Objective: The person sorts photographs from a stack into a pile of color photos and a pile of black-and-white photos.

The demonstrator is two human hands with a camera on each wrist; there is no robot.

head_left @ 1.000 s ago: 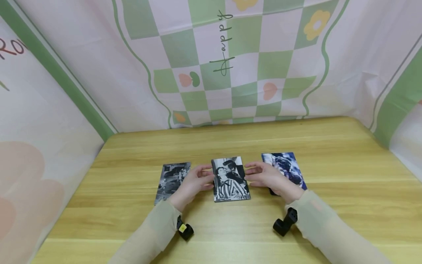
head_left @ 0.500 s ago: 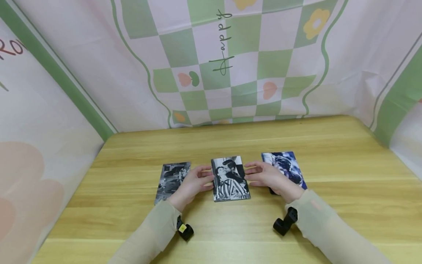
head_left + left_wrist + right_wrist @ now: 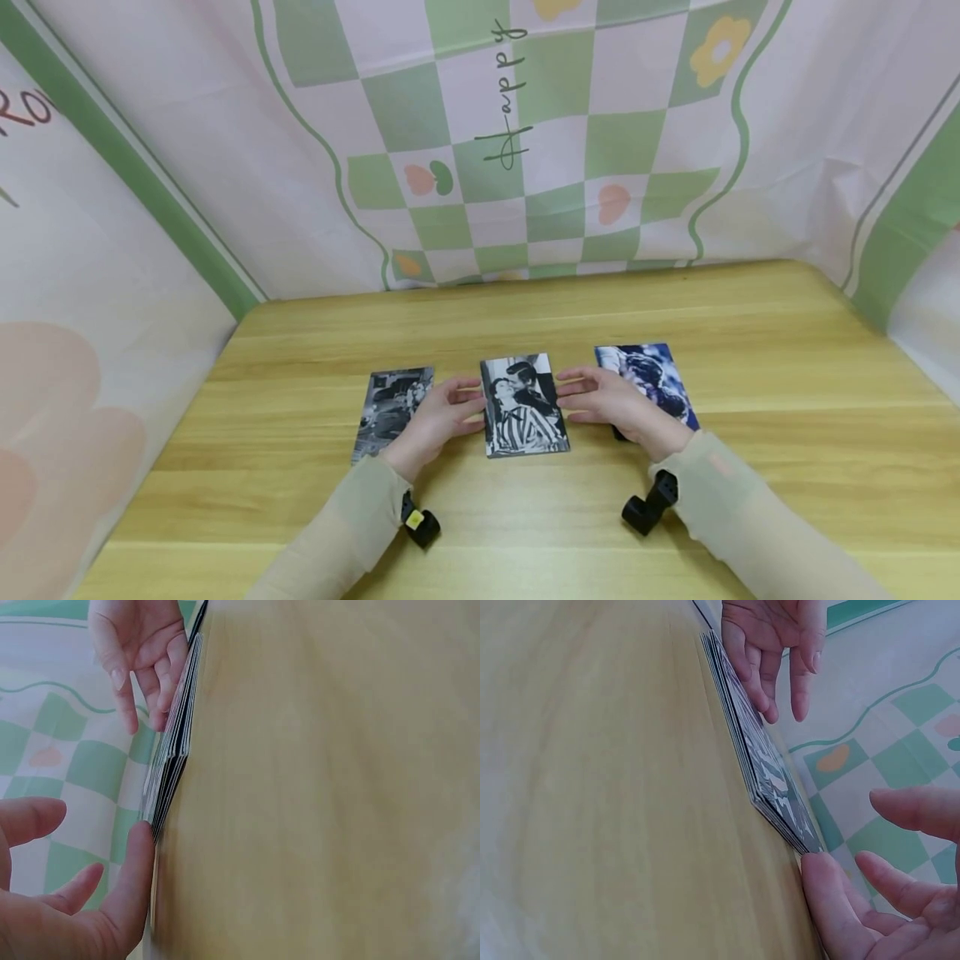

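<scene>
In the head view, a stack of black-and-white photo cards (image 3: 524,408) lies flat on the wooden table, its top card showing two people, one in stripes. My left hand (image 3: 442,412) rests at its left edge, fingers loosely bent and spread. At the right edge is my right hand (image 3: 603,404), fingers likewise relaxed. Both wrist views show the layered edges of the stack (image 3: 174,742), with a fingertip (image 3: 137,840) of the left hand right at one side and a fingertip (image 3: 821,870) of the right hand at the other. Neither hand grips it.
To the left lies another black-and-white photo card (image 3: 386,404), partly behind the left hand. A bluish photo card (image 3: 652,375) is at the right, partly covered by the right hand. A checked cloth (image 3: 555,150) hangs behind the wooden table (image 3: 517,533).
</scene>
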